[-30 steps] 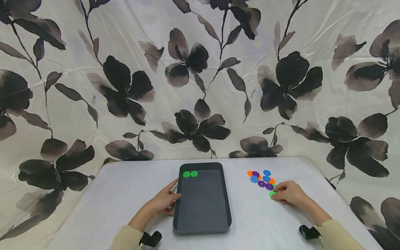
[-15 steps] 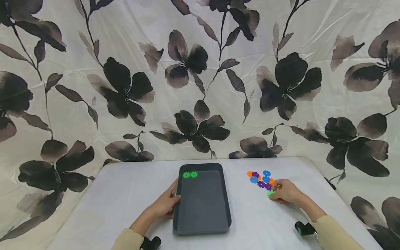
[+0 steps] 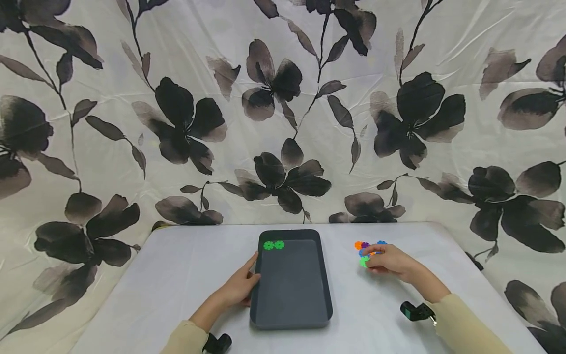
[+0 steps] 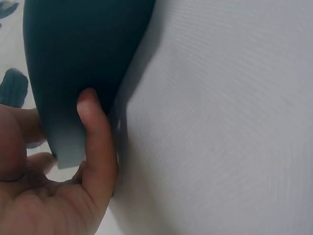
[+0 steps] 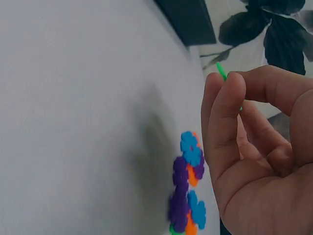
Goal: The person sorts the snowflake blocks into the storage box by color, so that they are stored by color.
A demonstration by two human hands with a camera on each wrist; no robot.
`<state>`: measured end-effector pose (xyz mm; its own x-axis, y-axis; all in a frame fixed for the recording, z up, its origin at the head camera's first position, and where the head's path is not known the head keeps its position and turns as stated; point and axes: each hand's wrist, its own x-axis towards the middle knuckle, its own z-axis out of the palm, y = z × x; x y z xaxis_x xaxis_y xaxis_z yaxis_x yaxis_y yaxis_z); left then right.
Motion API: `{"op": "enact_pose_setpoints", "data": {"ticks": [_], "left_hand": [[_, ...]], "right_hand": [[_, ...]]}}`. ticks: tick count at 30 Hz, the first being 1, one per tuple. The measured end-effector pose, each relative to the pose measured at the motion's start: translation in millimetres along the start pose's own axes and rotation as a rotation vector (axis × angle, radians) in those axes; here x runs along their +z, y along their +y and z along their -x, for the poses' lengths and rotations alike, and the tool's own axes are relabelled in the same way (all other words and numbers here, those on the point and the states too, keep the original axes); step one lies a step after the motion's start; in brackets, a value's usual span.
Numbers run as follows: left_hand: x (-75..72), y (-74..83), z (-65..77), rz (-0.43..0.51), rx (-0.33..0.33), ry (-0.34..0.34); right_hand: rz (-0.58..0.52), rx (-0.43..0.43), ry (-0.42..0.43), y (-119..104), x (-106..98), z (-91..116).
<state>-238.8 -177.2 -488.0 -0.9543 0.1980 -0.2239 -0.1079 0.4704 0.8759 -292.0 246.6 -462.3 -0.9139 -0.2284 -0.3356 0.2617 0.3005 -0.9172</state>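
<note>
My left hand point(image 3: 236, 287) holds the left side of a dark grey tray point(image 3: 292, 295). In the left wrist view the thumb point(image 4: 93, 117) lies against the tray's outer wall point(image 4: 83, 49), with other fingers at its edge. Two green flower-shaped pieces point(image 3: 273, 245) sit side by side in the tray's far left corner. My right hand point(image 3: 391, 261) pinches a green flower-shaped piece point(image 3: 364, 261) between thumb and fingertips, raised off the table. In the right wrist view only thin slivers of that green piece point(image 5: 221, 71) show. The right hand partly covers the loose pieces in the head view.
Loose blue point(image 5: 190, 147), purple point(image 5: 179, 210) and orange flower-shaped pieces lie in a cluster on the white tablecloth point(image 3: 353, 300), right of the tray. A bit of green shows among them. Behind the table hangs a floral cloth point(image 3: 336, 128).
My right hand has lifted the green flower-shaped piece from the near end of the cluster and moved left with it towards the tray. My left hand stays at the tray.
</note>
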Motion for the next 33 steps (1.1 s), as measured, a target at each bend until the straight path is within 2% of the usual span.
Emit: {"op": "enact_pose_setpoints", "data": {"ticks": [5,12,24,33], "left_hand": [[0.5,-2.2,2.6,-0.006,0.011,0.005],[3.2,-10.8,9.9,-0.006,0.026,-0.020],[-1.5,-8.0,3.5,0.006,0.046,-0.025],[-1.8,-5.1,2.9,0.035,0.063,-0.032]], "right_hand": [[-0.095,-0.084,-0.089,-9,15,-4],[-0.173,-0.117,-0.147,-15,38,-10],[-0.226,-0.175,-0.048,-38,63,-24],[-0.230,-0.146,0.027,-48,82,-39]]}}
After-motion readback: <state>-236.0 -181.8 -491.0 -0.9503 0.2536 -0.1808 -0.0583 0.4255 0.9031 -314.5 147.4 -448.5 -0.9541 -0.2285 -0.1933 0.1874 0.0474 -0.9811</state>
